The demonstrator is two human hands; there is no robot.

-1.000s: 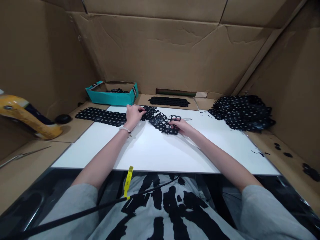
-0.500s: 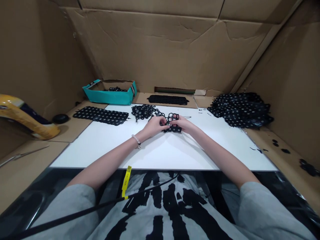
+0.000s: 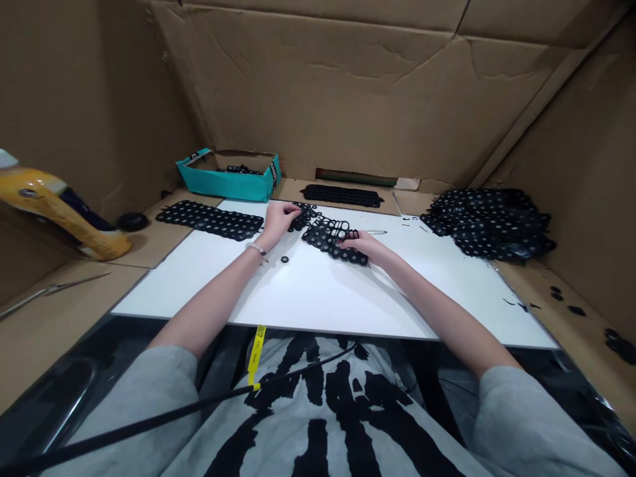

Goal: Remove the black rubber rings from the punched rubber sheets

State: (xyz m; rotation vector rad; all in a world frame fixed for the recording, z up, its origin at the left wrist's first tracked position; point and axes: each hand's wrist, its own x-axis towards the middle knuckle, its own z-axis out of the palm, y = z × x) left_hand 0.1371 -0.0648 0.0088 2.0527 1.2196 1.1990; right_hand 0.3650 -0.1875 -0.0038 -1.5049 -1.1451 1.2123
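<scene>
My right hand grips the near right end of a black rubber sheet full of round holes, which lies on the white board. Part of this sheet's far edge shows larger open rings. My left hand, thumb and fingers pinched together, is at a pile of small black rings. Whatever may be between its fingertips is too small to make out. One loose black ring lies by itself on the board, right of my left wrist.
Another holed sheet lies at the left, near a teal box with rings inside. A black strip lies at the back, a heap of sheets at the right. Tweezers and a yellow bottle are left, a pen-like tool behind my right hand.
My left hand has left the sheet and moved left to the ring pile. My right hand still holds the sheet, now lower and flatter. A loose ring now shows on the board.
</scene>
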